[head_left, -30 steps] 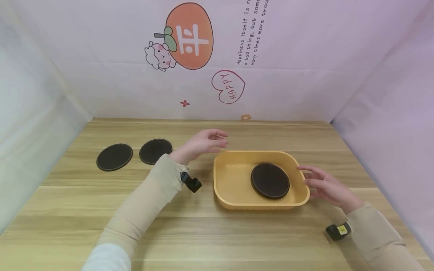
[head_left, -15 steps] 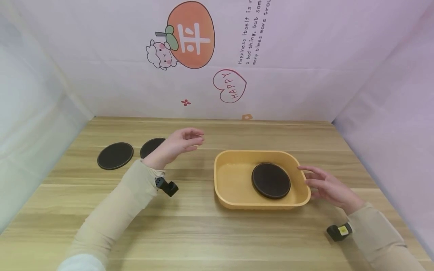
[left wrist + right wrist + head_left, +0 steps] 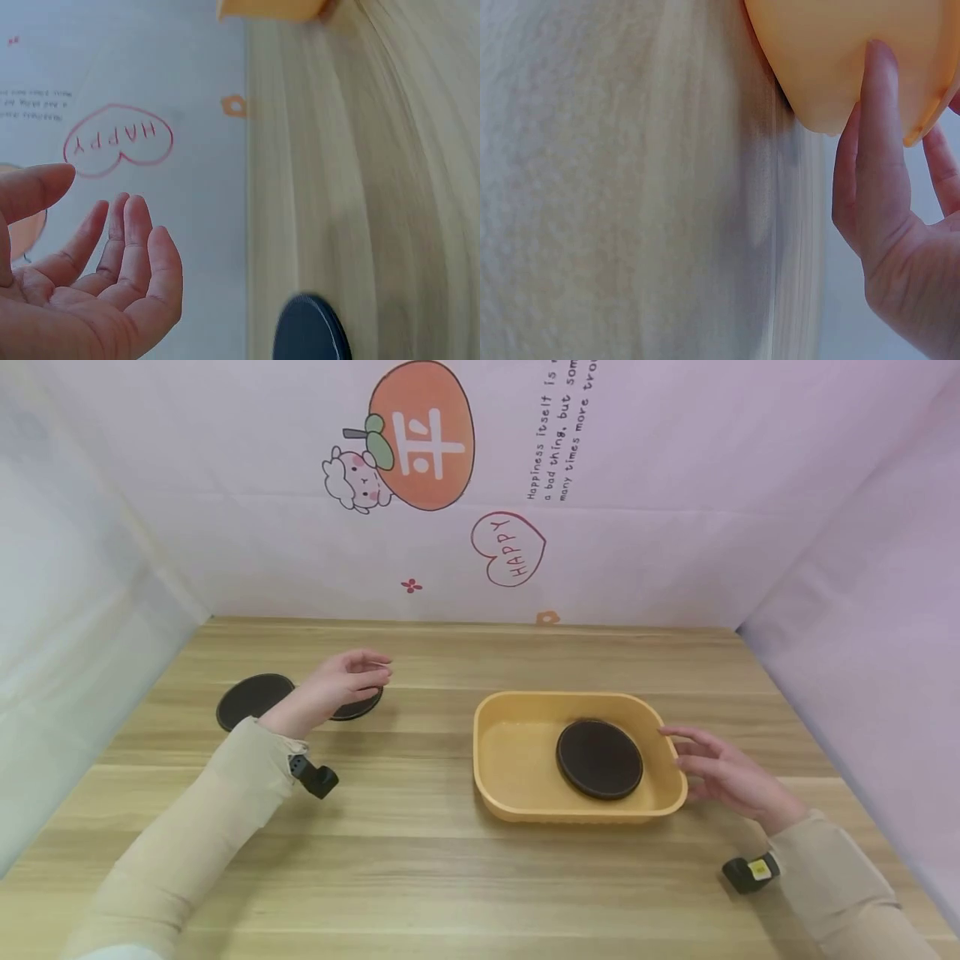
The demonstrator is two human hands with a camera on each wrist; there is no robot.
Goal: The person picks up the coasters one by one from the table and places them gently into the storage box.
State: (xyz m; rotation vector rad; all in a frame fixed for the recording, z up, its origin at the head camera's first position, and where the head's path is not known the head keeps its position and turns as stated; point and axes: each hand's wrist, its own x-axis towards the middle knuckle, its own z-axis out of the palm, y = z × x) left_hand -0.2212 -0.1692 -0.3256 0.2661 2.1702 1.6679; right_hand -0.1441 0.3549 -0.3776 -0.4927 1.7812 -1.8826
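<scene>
OK, on the table, the yellow tray sits nearer R edge than L. Your R grip, unclenched, touches tray's R end; your L grip, empty & relaxed, hangs above a dark disc twd back-left corner. 2nd disc farther L; 3rd disc in tray.

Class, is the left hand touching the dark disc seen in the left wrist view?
Apart. The left wrist view shows a plain gap: wall and a strip of table are visible between the left hand and the dark disc.
</scene>
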